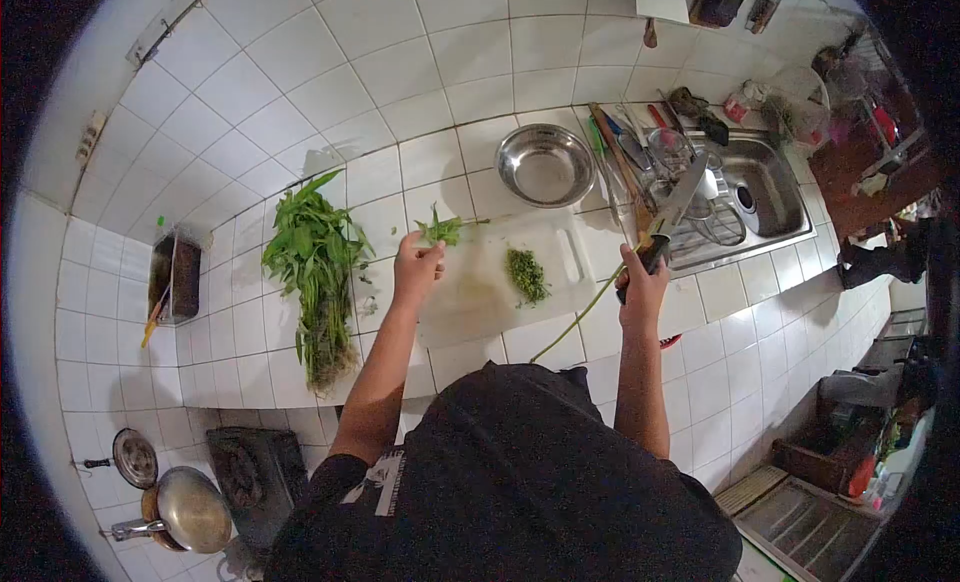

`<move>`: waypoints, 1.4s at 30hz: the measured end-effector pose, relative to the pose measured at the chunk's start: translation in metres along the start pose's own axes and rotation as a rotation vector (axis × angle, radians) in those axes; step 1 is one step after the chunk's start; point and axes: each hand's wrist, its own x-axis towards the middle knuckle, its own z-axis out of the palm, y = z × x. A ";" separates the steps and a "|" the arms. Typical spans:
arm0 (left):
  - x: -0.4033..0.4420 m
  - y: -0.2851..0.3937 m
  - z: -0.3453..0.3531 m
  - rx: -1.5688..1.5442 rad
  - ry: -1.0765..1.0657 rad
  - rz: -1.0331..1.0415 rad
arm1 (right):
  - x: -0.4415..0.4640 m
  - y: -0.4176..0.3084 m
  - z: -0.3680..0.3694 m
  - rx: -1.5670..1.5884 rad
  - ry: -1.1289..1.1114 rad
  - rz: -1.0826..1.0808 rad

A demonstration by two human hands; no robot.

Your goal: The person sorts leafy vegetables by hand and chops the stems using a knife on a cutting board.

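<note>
In my left hand [418,269] is a small leafy green sprig [438,228], pinched over the left part of a pale cutting board [465,307]. My right hand [643,280] is wrapped round the black handle of a knife [684,190], its blade pointing up and away to the right. A long green stem [575,324] hangs from the same hand toward the counter's front edge. Finely chopped greens [526,276] lie in a small heap on the board. To the left rests a large bunch of leafy greens [318,244], roots toward me.
A steel bowl [545,166] stands behind the board. Several utensils [625,157] lie between it and the sink [765,187]. A narrow container [184,277] hangs on the left wall. Pans [193,509] and a black stove [255,472] are at lower left.
</note>
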 end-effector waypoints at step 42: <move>-0.065 -0.041 0.021 -0.196 -0.407 -0.151 | -0.015 -0.026 0.029 0.074 -0.014 -0.017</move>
